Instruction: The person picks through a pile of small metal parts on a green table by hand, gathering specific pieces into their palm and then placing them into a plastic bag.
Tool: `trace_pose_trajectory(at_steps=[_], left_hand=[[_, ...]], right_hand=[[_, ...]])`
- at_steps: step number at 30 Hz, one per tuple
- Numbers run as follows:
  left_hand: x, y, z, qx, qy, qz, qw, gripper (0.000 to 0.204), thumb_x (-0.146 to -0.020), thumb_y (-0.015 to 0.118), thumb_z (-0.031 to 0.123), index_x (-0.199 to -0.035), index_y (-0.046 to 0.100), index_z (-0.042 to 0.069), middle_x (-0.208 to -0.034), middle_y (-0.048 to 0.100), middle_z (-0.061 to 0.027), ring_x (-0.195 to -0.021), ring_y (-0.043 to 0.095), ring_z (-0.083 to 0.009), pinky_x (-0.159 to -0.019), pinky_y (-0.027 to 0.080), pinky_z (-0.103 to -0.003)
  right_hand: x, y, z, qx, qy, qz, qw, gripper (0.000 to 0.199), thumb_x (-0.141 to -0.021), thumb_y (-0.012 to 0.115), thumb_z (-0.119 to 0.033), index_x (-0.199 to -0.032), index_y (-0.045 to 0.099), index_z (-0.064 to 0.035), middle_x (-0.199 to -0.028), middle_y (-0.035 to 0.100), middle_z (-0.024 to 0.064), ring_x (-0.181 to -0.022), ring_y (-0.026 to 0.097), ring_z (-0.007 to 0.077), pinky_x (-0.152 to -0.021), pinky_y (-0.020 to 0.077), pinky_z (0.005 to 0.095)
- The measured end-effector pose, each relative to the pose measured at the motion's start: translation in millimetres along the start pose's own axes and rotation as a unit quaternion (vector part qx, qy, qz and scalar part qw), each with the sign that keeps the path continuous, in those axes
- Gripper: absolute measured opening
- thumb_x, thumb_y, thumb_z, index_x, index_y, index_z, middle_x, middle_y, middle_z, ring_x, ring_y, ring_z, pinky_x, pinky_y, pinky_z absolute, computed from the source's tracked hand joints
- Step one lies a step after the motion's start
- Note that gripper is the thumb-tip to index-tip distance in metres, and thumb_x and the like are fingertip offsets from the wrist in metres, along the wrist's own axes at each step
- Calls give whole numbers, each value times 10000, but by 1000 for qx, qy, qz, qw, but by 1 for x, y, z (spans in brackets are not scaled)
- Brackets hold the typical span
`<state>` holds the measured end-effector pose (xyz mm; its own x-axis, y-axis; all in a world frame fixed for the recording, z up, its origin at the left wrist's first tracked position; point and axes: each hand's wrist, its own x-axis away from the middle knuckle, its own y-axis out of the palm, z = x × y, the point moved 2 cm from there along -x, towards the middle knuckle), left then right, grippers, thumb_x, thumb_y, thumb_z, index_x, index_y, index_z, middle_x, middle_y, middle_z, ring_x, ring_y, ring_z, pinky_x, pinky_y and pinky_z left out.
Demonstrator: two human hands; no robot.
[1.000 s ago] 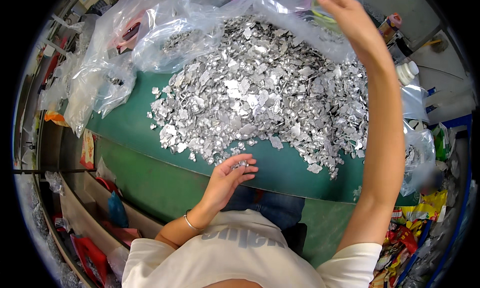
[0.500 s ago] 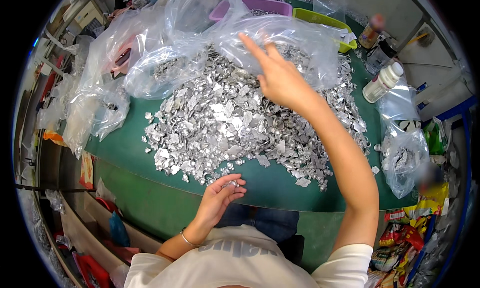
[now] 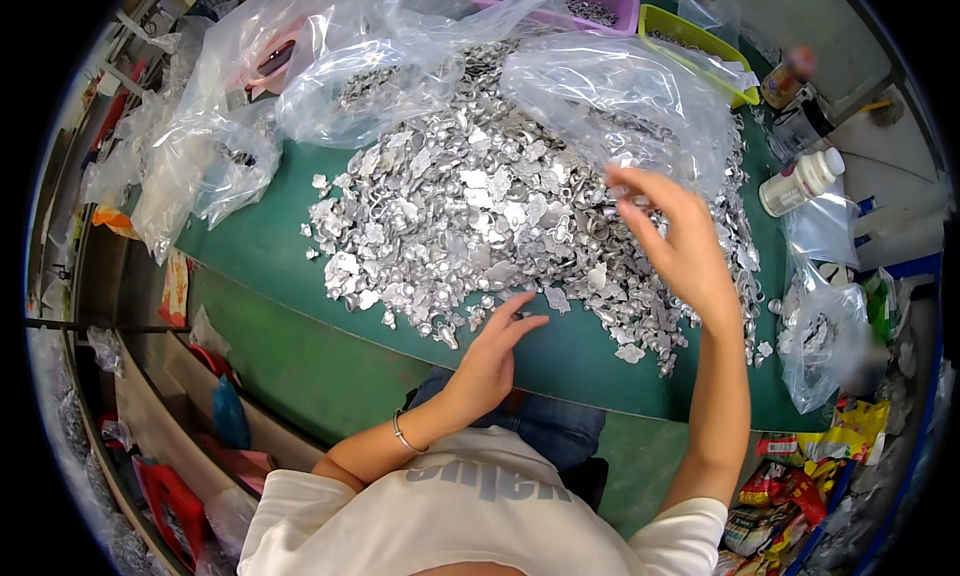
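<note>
A broad heap of small silver-grey metal pieces [image 3: 500, 201] lies on the green table [image 3: 300, 216]. My left hand [image 3: 488, 368] is at the table's front edge, its fingers stretched toward the heap's near side and apart; nothing shows in it. Over the right part of the heap is my right hand [image 3: 688, 251], thumb and forefinger apart and slightly curved. The pieces seen between those fingers seem to lie behind them. A clear plastic bag [image 3: 620, 91] covers the heap's far right, just beyond the right fingertips.
More clear bags [image 3: 365, 91] lie at the far left. Behind the heap stand a purple bin [image 3: 625, 16] and a lime-green bin [image 3: 745, 96]. A white bottle [image 3: 800, 181] stands at right, near a knotted bag [image 3: 810, 356]. Coloured packets [image 3: 790, 496] lie below right.
The view has shifted. My right hand has come back from the clear bag to the heap's right part. My left hand has moved toward the heap, its curled fingers now stretched out.
</note>
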<state>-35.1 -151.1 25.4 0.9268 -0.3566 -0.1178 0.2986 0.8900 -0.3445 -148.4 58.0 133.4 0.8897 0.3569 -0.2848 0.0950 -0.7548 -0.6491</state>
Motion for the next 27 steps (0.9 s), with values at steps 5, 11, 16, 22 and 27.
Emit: trace_pose_trajectory(at_steps=[5, 11, 16, 22, 27], left_hand=[[5, 2, 0, -112, 35, 19, 993, 549, -766, 424, -211, -1233, 557, 45, -1463, 346, -200, -1375, 325, -400, -1111, 291, -423], [-15, 12, -7, -186, 98, 22, 977, 433, -777, 534, -115, -1187, 573, 17, -1465, 354, -188, -1372, 306, -419, -1089, 283, -550], [-20, -8, -17, -367, 109, -15, 924, 331, -799, 599, -8, -1128, 611, 25, -1463, 384, -145, -1378, 315, -383, -1048, 228, -678], [-18, -20, -13, -308, 89, 59, 946, 311, -809, 631, 1, -1114, 621, 60, -1415, 455, -142, -1359, 371, -352, -1046, 224, -677], [-23, 19, -17, -291, 169, -94, 937, 373, -835, 597, 0, -1205, 558, -2, -1402, 453, -162, -1331, 408, -324, -1091, 288, -551]], right_hand=[[78, 20, 8, 77, 159, 24, 984, 176, -821, 667, -64, -975, 642, 19, -861, 642, 147, -799, 598, 315, -737, 470, 391], [96, 70, 22, 219, 93, 142, 961, 305, -789, 702, -78, -1063, 591, -3, -992, 568, 151, -926, 529, 332, -811, 422, 420], [107, 86, 25, 262, 120, 146, 946, 284, -777, 708, -74, -1038, 619, -7, -1013, 545, 127, -962, 510, 318, -827, 405, 413], [124, 79, 25, 226, 128, 172, 950, 294, -781, 702, -86, -1061, 631, -35, -1092, 543, 130, -1032, 501, 327, -889, 390, 439], [112, 89, 22, 272, 89, 106, 952, 439, -783, 709, -110, -1206, 597, -83, -1270, 496, 152, -1185, 465, 358, -955, 373, 450]])
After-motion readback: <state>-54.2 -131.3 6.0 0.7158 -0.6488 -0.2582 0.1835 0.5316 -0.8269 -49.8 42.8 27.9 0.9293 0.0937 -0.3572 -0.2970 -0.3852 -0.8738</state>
